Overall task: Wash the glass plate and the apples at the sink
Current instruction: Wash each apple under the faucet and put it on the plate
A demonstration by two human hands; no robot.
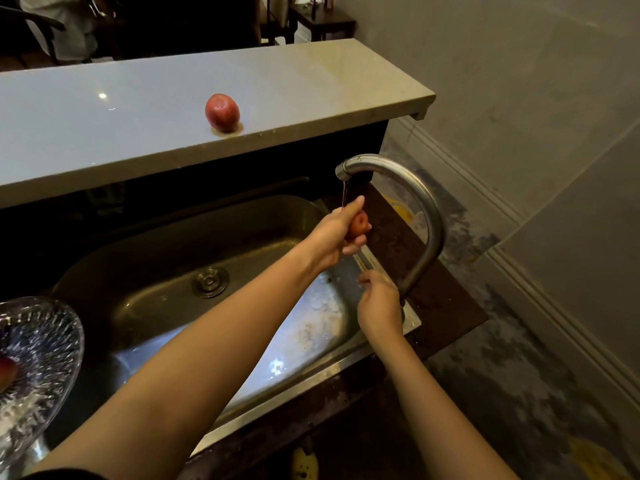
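Note:
My left hand [337,233] grips a small red apple [358,225] under a thin stream of water from the curved metal faucet [420,202]. My right hand [379,306] is at the faucet's base, fingers curled near it; what it touches is hidden. A second red apple [222,111] sits on the pale raised counter [121,133] behind the sink. The cut-glass plate [38,358] stands at the sink's left edge, with part of another apple [6,374] lying in it.
The steel sink [166,258] has a round drain [210,281] in the middle of the basin. A dark worktop [433,271] lies right of the sink, a grey tiled wall beyond it. Dark furniture stands behind the raised counter.

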